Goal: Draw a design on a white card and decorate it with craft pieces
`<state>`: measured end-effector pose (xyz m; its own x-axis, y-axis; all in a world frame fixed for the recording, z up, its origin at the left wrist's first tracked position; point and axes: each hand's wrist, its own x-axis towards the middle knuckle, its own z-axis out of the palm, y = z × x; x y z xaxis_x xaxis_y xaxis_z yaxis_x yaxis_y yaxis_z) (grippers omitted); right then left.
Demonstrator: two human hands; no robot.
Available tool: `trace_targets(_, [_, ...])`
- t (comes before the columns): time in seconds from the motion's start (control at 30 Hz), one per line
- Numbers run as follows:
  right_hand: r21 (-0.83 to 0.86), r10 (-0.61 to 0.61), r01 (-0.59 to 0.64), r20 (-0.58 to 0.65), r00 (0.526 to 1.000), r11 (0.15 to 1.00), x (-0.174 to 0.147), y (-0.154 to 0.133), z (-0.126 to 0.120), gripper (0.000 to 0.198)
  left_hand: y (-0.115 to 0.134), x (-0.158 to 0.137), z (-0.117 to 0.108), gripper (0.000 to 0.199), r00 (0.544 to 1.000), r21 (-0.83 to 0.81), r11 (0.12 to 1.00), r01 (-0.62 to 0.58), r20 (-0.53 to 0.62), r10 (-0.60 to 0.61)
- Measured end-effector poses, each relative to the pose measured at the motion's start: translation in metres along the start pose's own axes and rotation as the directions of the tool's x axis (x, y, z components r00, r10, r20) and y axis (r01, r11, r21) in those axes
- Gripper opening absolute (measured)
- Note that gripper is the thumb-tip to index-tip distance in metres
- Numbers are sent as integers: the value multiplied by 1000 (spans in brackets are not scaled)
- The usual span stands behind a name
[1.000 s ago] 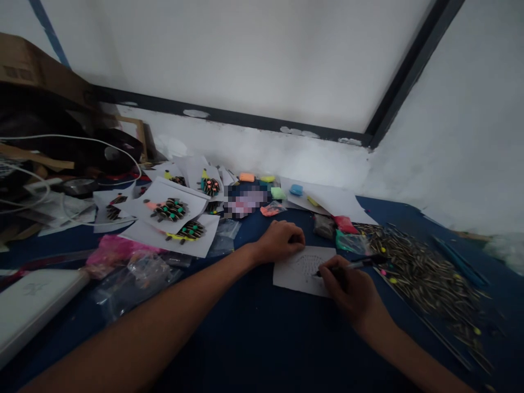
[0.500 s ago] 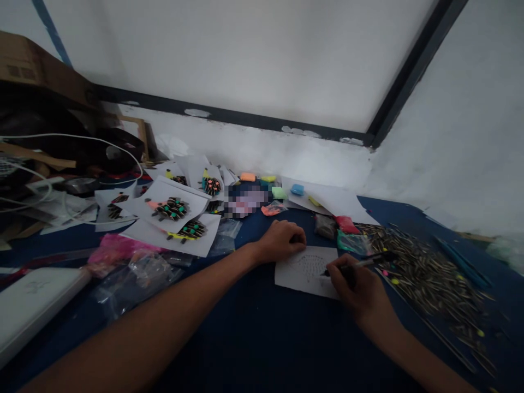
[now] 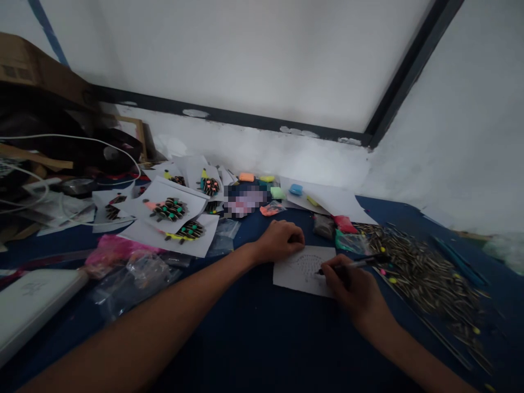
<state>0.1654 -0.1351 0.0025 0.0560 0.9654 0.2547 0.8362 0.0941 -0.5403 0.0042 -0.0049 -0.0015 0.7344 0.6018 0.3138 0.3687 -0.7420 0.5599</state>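
A small white sheet of paper (image 3: 286, 275) lies on the blue tabletop, with a dotted drawing in dark ink on it. My right hand (image 3: 360, 292) grips a pen (image 3: 360, 263), its tip end down at the drawing and its dark rear end pointing right. Curled into a loose fist, my left hand (image 3: 278, 241) rests at the paper's upper left edge; the inside of the curl is dark and hidden. Right of my right hand spreads a big heap of thin striped slivers (image 3: 426, 278), with a few coloured dots among them.
Left are sheets with spiny hedgehog-like figures (image 3: 170, 209), clear plastic bags (image 3: 135, 273) and a white box (image 3: 36, 305). Behind the hands lie a blue clay packet (image 3: 295, 189), a red packet (image 3: 346, 224) and a green packet (image 3: 352, 242). A wall (image 3: 262, 147) closes the back.
My right hand and the pen have shifted slightly left across the drawing. My left hand stays at the paper's edge. The whole view has drifted a little.
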Motion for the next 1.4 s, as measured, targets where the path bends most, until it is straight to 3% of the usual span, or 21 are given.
trace_targets(1.4, [8,32,-32,-21,999,999,-1,-4,0,30,-2,0,1,11,1000,10,1000,-3,-13,3])
